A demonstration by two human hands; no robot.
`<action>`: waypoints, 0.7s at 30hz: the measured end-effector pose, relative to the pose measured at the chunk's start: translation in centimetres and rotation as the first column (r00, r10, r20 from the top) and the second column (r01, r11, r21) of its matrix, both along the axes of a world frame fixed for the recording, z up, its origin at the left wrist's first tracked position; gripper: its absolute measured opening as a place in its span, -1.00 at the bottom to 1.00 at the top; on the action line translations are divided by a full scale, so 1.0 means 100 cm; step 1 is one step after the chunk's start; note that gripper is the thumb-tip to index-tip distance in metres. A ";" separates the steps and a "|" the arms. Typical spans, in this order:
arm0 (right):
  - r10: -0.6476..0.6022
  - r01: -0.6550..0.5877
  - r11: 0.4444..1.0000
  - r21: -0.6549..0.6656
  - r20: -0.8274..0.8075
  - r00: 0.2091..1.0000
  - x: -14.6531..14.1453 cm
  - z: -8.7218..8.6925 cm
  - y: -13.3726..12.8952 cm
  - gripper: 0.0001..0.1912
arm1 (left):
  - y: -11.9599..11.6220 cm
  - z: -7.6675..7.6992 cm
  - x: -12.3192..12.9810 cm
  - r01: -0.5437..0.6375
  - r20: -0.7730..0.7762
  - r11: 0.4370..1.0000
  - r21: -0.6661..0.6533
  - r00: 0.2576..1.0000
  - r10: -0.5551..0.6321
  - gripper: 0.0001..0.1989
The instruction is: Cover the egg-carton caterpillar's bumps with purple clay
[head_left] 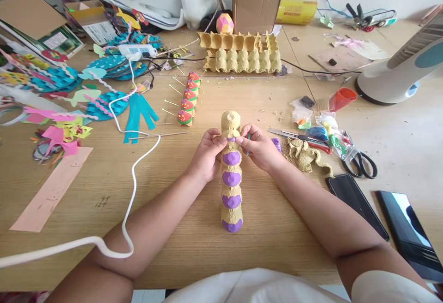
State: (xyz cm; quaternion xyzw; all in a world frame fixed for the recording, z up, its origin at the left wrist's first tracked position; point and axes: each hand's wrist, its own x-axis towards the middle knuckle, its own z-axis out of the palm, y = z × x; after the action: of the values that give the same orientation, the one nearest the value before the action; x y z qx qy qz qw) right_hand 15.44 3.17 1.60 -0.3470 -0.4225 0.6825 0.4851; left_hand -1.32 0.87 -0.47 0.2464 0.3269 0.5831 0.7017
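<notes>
A yellowish egg carton strip stands lengthwise in front of me, with purple clay on several of its cups; the cup farthest from me is bare. My left hand is closed on the strip's left side near the far end, thumb at a small purple piece. From the right side, my right hand pinches the strip at the same spot, its thumb tip on that purple. A thin blue stick-like piece shows by my right fingers. The fingers behind the strip are hidden.
Right of my hands lie a utility knife, torn carton scraps, clay bags, scissors and two phones. A painted carton caterpillar and egg cartons lie beyond. A white cable crosses my left arm.
</notes>
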 end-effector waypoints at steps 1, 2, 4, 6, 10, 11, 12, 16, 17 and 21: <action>0.000 0.000 1.000 -0.002 -0.004 1.000 0.000 0.000 0.000 -0.42 | 0.000 0.000 0.000 0.001 0.009 1.000 -0.005 1.000 -0.001 -0.45; -0.001 0.001 1.000 -0.004 -0.008 1.000 0.000 0.000 0.000 -0.42 | 0.000 0.000 0.000 0.004 0.018 1.000 -0.011 1.000 -0.004 -0.46; -0.003 0.003 1.000 -0.014 -0.013 1.000 -0.001 0.000 0.000 -0.41 | 0.000 0.001 0.000 0.013 0.034 1.000 -0.022 0.999 -0.012 -0.46; -0.001 0.000 0.999 -0.034 -0.022 1.000 -0.001 0.000 -0.001 -0.40 | -0.001 0.002 0.000 0.019 0.048 0.999 -0.031 0.999 -0.018 -0.46; 0.005 -0.010 0.998 -0.070 -0.067 0.998 -0.001 0.000 -0.002 -0.40 | -0.001 0.004 0.001 0.023 0.063 0.999 -0.040 0.998 -0.020 -0.45; 0.008 -0.014 0.997 -0.080 -0.081 0.997 -0.001 0.000 -0.002 -0.41 | -0.001 0.004 0.001 0.021 0.064 0.999 -0.042 0.998 -0.018 -0.45; 0.014 -0.023 0.995 -0.094 -0.095 0.995 0.000 0.000 -0.002 -0.42 | -0.001 0.004 0.001 0.020 0.066 0.999 -0.046 0.998 -0.017 -0.46; 0.000 -0.014 0.990 -0.144 -0.099 0.995 0.003 -0.001 0.001 -0.46 | -0.001 0.005 -0.001 0.036 0.083 0.996 -0.082 0.996 -0.030 -0.51; -0.018 0.007 0.990 -0.143 -0.074 0.997 0.003 -0.001 0.001 -0.46 | 0.000 0.005 -0.002 0.040 0.089 0.995 -0.090 0.996 -0.032 -0.51; -0.038 0.036 0.991 -0.130 -0.011 0.999 0.002 -0.002 0.001 -0.47 | 0.000 0.004 -0.002 0.048 0.104 0.996 -0.080 0.994 -0.039 -0.53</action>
State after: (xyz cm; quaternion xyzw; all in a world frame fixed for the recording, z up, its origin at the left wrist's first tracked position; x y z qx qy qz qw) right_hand 15.69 3.25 1.35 -0.3809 -0.3676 0.7018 0.4768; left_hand -1.57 0.86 -0.06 0.1940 0.3087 0.5657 0.7396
